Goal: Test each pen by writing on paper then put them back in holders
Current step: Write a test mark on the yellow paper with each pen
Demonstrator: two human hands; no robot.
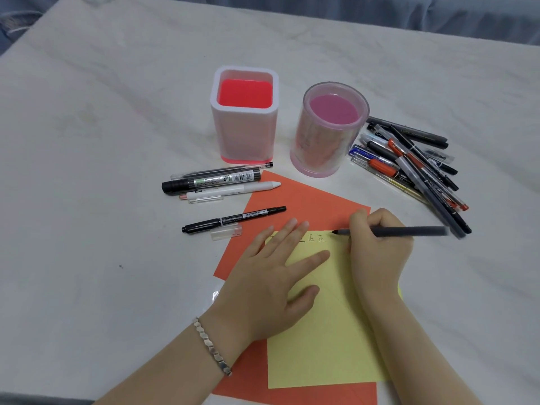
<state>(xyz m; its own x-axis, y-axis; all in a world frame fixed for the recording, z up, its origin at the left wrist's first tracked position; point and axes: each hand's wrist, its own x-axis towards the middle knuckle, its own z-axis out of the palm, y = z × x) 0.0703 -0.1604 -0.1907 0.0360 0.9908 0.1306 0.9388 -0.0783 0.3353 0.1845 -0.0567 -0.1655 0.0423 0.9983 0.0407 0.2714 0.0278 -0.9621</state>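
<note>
1. A pale marbled counter carries the whole pen trial, with the paper at 6 o'clock in the view.
2. An orange sheet lies under a yellow sheet, which serves as the writing surface.
3. The square holder and the round holder stand empty at 12 o'clock from the paper, side by side but apart. Both look within easy reach, and pens are best returned upright, one at a time.
4. A heap of pens lies at 2 o'clock, just beside the round holder, seemingly awaiting trial. Four pens lie at 10 o'clock, seemingly done.
5. The left hand lies flat with fingers straight and its grip apart, pressing the yellow sheet. That hold should stop the sheet skating on the orange one.
6. The right hand has its grip clamped on a dark pen. The barrel points to 3 o'clock and the tip sits at the sheet's top edge, though contact cannot be made out.
7. Small characters sit at 9 o'clock of the tip. The next stroke wants light pressure and room inside the edge, lest it run onto the orange.
</note>
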